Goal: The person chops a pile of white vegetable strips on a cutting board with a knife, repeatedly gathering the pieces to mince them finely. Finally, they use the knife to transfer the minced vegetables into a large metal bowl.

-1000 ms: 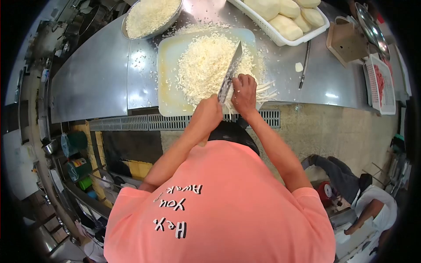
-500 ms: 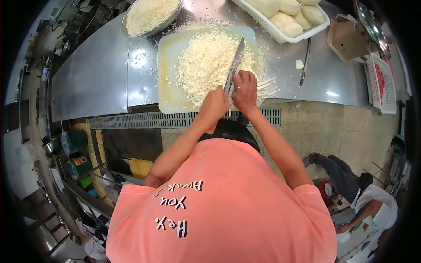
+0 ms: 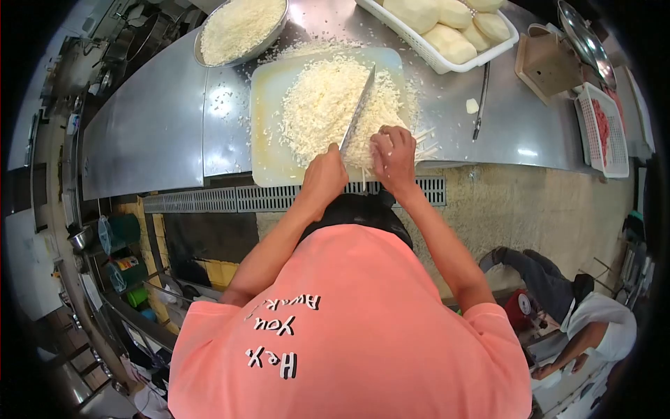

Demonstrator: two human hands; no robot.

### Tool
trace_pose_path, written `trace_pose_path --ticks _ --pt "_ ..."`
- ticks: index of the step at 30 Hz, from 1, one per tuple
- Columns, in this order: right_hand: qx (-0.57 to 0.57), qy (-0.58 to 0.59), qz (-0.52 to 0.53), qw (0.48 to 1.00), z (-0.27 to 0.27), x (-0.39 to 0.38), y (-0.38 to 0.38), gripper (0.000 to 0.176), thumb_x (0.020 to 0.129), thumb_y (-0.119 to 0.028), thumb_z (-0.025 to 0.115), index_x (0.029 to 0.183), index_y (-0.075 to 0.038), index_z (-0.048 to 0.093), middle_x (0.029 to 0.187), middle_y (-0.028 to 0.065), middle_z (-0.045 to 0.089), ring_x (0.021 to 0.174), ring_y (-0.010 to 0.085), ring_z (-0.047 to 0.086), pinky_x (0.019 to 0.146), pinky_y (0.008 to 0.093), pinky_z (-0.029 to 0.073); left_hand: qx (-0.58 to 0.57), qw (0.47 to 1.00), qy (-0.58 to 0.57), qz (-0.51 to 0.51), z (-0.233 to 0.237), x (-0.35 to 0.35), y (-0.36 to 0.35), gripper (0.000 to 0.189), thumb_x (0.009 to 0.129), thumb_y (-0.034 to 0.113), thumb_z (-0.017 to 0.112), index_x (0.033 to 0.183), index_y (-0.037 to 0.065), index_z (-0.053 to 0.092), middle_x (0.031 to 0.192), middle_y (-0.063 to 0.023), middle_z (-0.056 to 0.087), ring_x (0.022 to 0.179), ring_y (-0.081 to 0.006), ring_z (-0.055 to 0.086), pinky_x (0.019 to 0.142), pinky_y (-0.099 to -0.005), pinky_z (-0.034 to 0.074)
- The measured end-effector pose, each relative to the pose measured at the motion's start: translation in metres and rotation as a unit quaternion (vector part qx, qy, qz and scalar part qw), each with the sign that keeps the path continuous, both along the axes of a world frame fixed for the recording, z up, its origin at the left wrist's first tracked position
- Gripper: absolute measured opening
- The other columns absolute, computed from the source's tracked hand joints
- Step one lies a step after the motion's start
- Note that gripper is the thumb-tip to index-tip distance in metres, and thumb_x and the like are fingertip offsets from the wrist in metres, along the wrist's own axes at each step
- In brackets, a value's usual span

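Note:
My left hand (image 3: pixel 325 174) is closed around the handle of a kitchen knife (image 3: pixel 359 105), whose long blade points away from me over a heap of finely chopped pale vegetable (image 3: pixel 321 105). The heap covers much of a whitish cutting board (image 3: pixel 265 140). My right hand (image 3: pixel 395 157), fingers curled, presses on a bunch of thin white vegetable strips (image 3: pixel 427 145) at the board's near right corner. Strip ends stick out to the right of it and below it. A gap filled with chopped bits lies between the blade and my right fingers.
At the back left stands a metal bowl (image 3: pixel 283 31) of chopped vegetable. A white basket (image 3: pixel 447 64) holds several large peeled vegetables (image 3: pixel 450 43). To the right are a dark rod (image 3: pixel 482 101), a wooden box (image 3: pixel 551 70) and a basket with red contents (image 3: pixel 606 133). Another person (image 3: pixel 593 325) is at lower right.
My left hand and the knife have shifted left, away from my right hand, and the blade now leans over the heap. My right hand has moved slightly and stays on the strips.

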State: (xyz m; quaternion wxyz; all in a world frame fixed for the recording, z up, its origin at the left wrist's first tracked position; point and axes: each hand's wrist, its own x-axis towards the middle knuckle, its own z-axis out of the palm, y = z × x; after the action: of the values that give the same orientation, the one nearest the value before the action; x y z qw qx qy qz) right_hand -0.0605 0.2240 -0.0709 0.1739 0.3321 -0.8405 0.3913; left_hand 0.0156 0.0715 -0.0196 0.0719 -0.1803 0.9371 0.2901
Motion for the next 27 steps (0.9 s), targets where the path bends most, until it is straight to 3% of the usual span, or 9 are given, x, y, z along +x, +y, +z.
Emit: trace_pose_path --ticks 3,6,11,16,17,18,20,21,27 --pt "0.04 -0.055 0.088 0.994 0.005 0.03 0.005 0.02 0.07 -0.011 0.068 0.088 -0.008 0.06 0.095 0.0093 0.056 0.098 0.0302 0.051 0.082 0.0421 0.038 0.002 1.0 0.009 -0.023 -0.011 -0.019 -0.009 0.02 0.086 0.009 0.049 0.084 -0.011 0.052 0.074 -0.0344 0.058 0.077 -0.0488 0.06 0.068 -0.0511 0.047" --pt "0.081 -0.064 0.116 0.988 -0.012 0.042 0.007 0.018 0.068 -0.009 0.067 0.086 -0.008 0.061 0.094 0.0087 0.056 0.095 0.0293 0.052 0.079 0.0413 0.039 0.021 1.0 -0.008 -0.013 0.026 -0.016 -0.011 0.019 0.086 0.009 0.049 0.086 -0.01 0.053 0.074 -0.0345 0.058 0.077 -0.0491 0.06 0.069 -0.052 0.047" --pt "0.083 -0.052 0.074 0.992 -0.02 0.031 0.019 0.015 0.064 -0.007 0.065 0.078 -0.007 0.061 0.093 0.0075 0.056 0.093 0.0276 0.052 0.075 0.0406 0.039 0.009 1.0 0.011 0.01 -0.009 -0.001 -0.011 0.02 0.086 0.01 0.049 0.089 -0.01 0.053 0.073 -0.0332 0.059 0.075 -0.0486 0.06 0.068 -0.0513 0.047" --pt "0.0 -0.041 0.077 0.996 -0.008 0.004 0.021 0.014 0.063 -0.009 0.068 0.075 -0.006 0.06 0.099 0.0149 0.055 0.096 0.0329 0.052 0.079 0.043 0.039 0.037 0.999 0.02 -0.01 0.034 -0.003 -0.014 0.019 0.086 0.008 0.048 0.088 -0.01 0.051 0.072 -0.0342 0.058 0.073 -0.0492 0.06 0.066 -0.0525 0.047" --pt "0.001 -0.045 0.08 0.996 -0.008 -0.004 0.023 0.037 0.06 -0.019 0.077 0.092 -0.007 0.063 0.112 0.021 0.052 0.108 0.0385 0.048 0.09 0.0469 0.038 0.036 0.999 0.019 -0.012 0.029 -0.001 -0.013 0.019 0.086 0.008 0.048 0.088 -0.01 0.051 0.072 -0.0342 0.058 0.073 -0.0492 0.06 0.066 -0.0525 0.047" --pt "0.0 -0.045 0.077 0.996 -0.001 -0.011 0.019 0.037 0.06 -0.019 0.077 0.092 -0.007 0.063 0.112 0.021 0.052 0.108 0.0385 0.048 0.09 0.0469 0.038 0.022 0.999 0.024 -0.005 0.018 0.001 -0.011 0.019 0.086 0.008 0.048 0.089 -0.01 0.051 0.072 -0.0341 0.058 0.073 -0.0489 0.06 0.067 -0.0522 0.047" --pt "0.05 -0.051 -0.001 0.997 0.014 -0.022 0.01 0.078 0.051 -0.029 0.085 0.12 -0.007 0.055 0.126 0.0233 0.045 0.119 0.0426 0.041 0.1 0.05 0.034 0.009 1.0 0.027 0.003 0.001 0.001 -0.012 0.019 0.086 0.008 0.047 0.089 -0.01 0.051 0.072 -0.034 0.058 0.073 -0.0486 0.06 0.067 -0.052 0.047" --pt "0.099 -0.099 0.021 0.99 0.007 -0.028 0.008 0.11 0.043 -0.037 0.089 0.135 -0.005 0.039 0.135 0.025 0.039 0.126 0.0439 0.035 0.106 0.0499 0.03 0.004 1.0 0.022 -0.012 0.0 -0.007 -0.015 0.019 0.086 0.008 0.047 0.09 -0.01 0.051 0.072 -0.0339 0.058 0.072 -0.0484 0.06 0.067 -0.052 0.047" --pt "0.11 -0.165 0.047 0.979 -0.01 -0.024 0.004 0.109 0.046 -0.035 0.09 0.136 -0.001 0.038 0.135 0.025 0.042 0.126 0.0406 0.039 0.107 0.0454 0.033 0.027 0.999 0.022 -0.008 0.031 -0.005 -0.009 0.018 0.085 0.007 0.047 0.091 -0.01 0.052 0.073 -0.0346 0.058 0.074 -0.0488 0.06 0.069 -0.0525 0.047"
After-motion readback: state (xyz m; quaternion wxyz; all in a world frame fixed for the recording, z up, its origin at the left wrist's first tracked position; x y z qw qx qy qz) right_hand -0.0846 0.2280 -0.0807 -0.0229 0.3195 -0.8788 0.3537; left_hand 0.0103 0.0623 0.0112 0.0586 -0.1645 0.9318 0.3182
